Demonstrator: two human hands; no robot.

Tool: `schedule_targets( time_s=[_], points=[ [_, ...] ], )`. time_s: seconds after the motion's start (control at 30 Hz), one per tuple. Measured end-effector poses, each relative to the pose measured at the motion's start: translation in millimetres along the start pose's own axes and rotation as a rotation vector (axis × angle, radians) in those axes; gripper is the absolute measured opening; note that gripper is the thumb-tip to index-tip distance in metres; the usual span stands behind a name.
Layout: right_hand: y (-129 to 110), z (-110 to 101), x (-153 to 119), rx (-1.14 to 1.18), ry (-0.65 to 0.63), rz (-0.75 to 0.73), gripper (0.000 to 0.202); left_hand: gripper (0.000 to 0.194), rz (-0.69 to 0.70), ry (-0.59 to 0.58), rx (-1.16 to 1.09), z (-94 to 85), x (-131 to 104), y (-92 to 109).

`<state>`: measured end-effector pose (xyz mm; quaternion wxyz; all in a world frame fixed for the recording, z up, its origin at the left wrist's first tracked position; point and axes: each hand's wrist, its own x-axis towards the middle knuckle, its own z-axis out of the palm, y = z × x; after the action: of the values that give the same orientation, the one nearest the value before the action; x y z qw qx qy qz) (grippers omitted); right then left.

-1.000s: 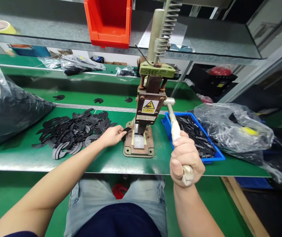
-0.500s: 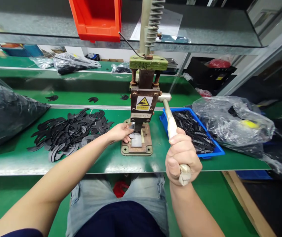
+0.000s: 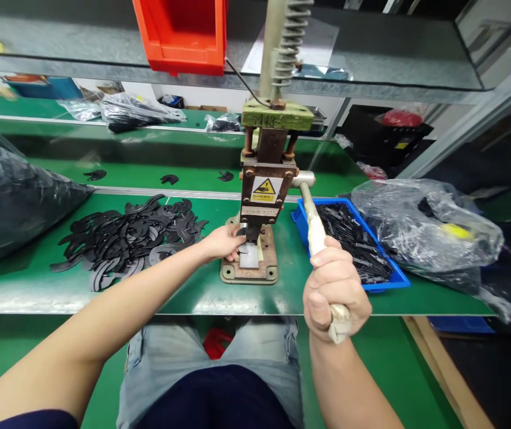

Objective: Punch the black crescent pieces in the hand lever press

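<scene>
A hand press with a yellow warning sign stands on the green table. My right hand is wrapped round the tape-covered end of its lever. At the foot of the press, my left hand pinches a small dark curved piece beside the metal block under the press head; the fingers partly hide the piece. Left of the press lies a loose pile of black curved parts. Right of it, a blue tray holds many thin black parts.
Large plastic bags sit at the left and right. A red bin is on the metal shelf above. Several black pieces lie on the green surface behind. My legs are below the table's front edge.
The whole view has shifted slightly. Both hands keep about the same place at the press and the lever; no other clear change shows.
</scene>
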<state>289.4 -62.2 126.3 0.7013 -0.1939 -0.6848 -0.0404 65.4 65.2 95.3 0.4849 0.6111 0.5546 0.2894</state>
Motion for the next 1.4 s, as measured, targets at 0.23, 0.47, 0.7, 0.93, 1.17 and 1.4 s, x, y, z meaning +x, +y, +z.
schedule_targets(
  time_s=[0.23,0.47,0.7,0.93,1.17,1.4],
  points=[
    [2,2,4,0.069,0.028,-0.065,0.019,0.029,0.482,0.005,0.223,-22.4,-41,-47],
    [3,8,4,0.084,0.089,-0.079,0.024,0.029,0.399,0.457,0.942,-120.1,-31,-69],
    [1,6,6,0.082,0.061,-0.067,0.019,0.049,0.29,0.425,1.283,-113.5,10,-44],
    [2,3,5,0.072,0.033,-0.081,0.016,0.043,0.215,0.405,1.317,-104.9,27,-34],
    [2,5,4,0.066,0.057,-0.071,0.017,0.039,0.223,0.416,1.288,-121.5,25,-29],
    [3,3,3,0.054,0.02,-0.05,0.02,0.037,0.31,0.466,0.88,-129.8,13,-31]
  ],
)
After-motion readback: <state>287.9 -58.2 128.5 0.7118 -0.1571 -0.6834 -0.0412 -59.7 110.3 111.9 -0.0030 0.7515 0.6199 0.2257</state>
